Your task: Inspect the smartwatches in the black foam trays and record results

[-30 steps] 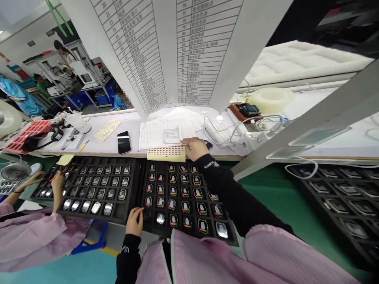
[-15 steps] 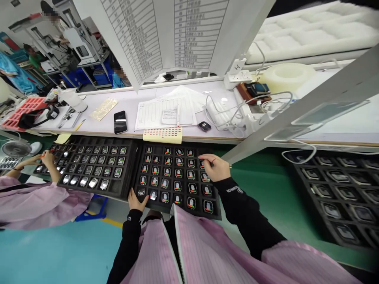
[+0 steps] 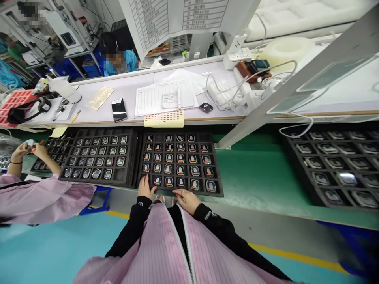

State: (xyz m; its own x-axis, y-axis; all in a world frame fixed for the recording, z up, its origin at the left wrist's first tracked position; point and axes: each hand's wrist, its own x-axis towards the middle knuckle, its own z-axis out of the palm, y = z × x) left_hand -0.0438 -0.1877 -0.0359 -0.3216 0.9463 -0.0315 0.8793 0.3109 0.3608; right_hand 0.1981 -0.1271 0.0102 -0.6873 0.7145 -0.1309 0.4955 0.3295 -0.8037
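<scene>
A black foam tray (image 3: 218, 188) of square-faced smartwatches lies in front of me, many of their screens lit with red and green marks. My left hand (image 3: 146, 188) lies over the tray's near left corner, fingers and thumb apart, hiding the cell beneath. My right hand (image 3: 187, 200) rests at the middle of the near rim with its fingers stretched along it; no watch shows in it. Closest above it is a lit smartwatch (image 3: 181, 182) in the front row. Two cells of the back row show no watch.
Another watch tray (image 3: 124, 175) adjoins on the left, beside a co-worker's hands (image 3: 41, 152). A third tray (image 3: 314, 197) stands right, past the slanted grey post (image 3: 266, 100). The shelf holds a phone (image 3: 119, 109), paper sheets (image 3: 151, 98), a sticker sheet (image 3: 164, 119) and white cables (image 3: 217, 92).
My right hand has come from the tray's far right side to its near rim. My left hand stays at the near left corner. The camera view has shifted, and the co-worker's hands have moved.
</scene>
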